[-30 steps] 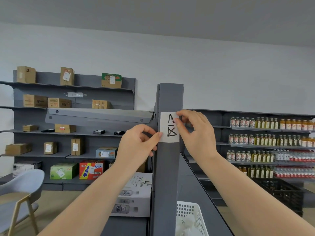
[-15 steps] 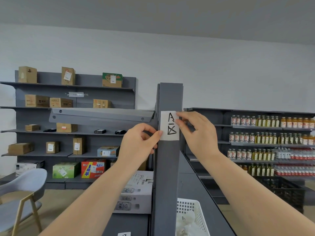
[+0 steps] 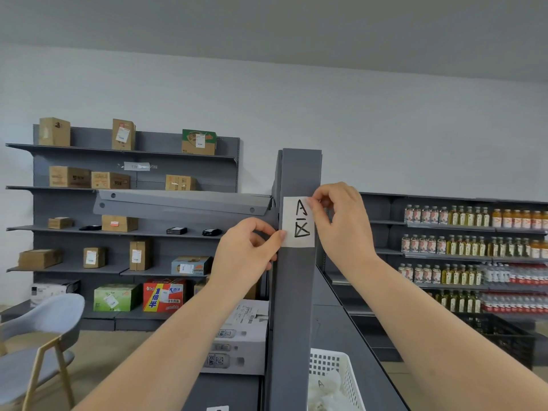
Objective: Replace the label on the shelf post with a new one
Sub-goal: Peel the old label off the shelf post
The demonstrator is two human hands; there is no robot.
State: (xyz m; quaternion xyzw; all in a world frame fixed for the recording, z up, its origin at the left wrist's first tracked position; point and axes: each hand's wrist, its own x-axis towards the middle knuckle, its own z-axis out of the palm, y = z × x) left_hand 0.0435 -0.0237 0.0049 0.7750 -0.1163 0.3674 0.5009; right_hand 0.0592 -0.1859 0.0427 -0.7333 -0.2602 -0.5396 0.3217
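Observation:
A white paper label [image 3: 297,222] with black hand-drawn marks lies flat on the front face of the grey shelf post [image 3: 296,292]. My left hand [image 3: 246,252] reaches from the left, its thumb tip pressing the label's lower left corner. My right hand [image 3: 341,223] is at the label's upper right corner, thumb and forefinger pinched on that corner. Both forearms stretch up from the bottom of the view.
A white plastic basket [image 3: 341,372] with crumpled paper sits at the post's base on the right. A white carton [image 3: 240,339] stands left of the post. Grey shelves with cardboard boxes [image 3: 109,180] fill the left, bottle shelves [image 3: 474,247] the right. A grey chair [image 3: 35,336] stands at lower left.
My right hand's fingers have slid up from the label's middle right edge to its upper right corner. My left thumb stays on the lower left corner.

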